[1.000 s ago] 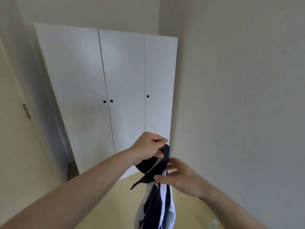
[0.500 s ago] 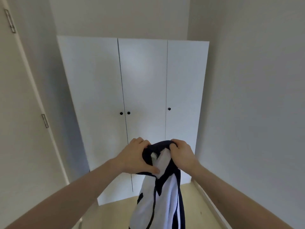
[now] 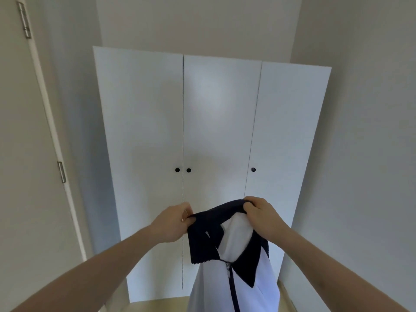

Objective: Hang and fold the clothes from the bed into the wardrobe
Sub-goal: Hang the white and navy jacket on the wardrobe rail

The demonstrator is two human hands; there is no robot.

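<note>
A white garment with a dark navy collar and a navy front zip [image 3: 234, 273] hangs in front of me. My left hand [image 3: 173, 221] pinches the left end of the collar. My right hand [image 3: 261, 212] grips the right end, so the collar is stretched open between them. Straight ahead stands the white wardrobe [image 3: 144, 131], its three doors closed, with small black knobs [image 3: 188, 170] at about chest height. The bed is out of view.
A pale door with metal hinges [image 3: 61, 171] runs along the left. Plain walls close in on the right and behind the wardrobe. A strip of light wooden floor [image 3: 162, 306] shows at the wardrobe's foot.
My hands have moved apart, spreading the collar open. The wardrobe now fills more of the view and sits more centred, so I have come closer to it.
</note>
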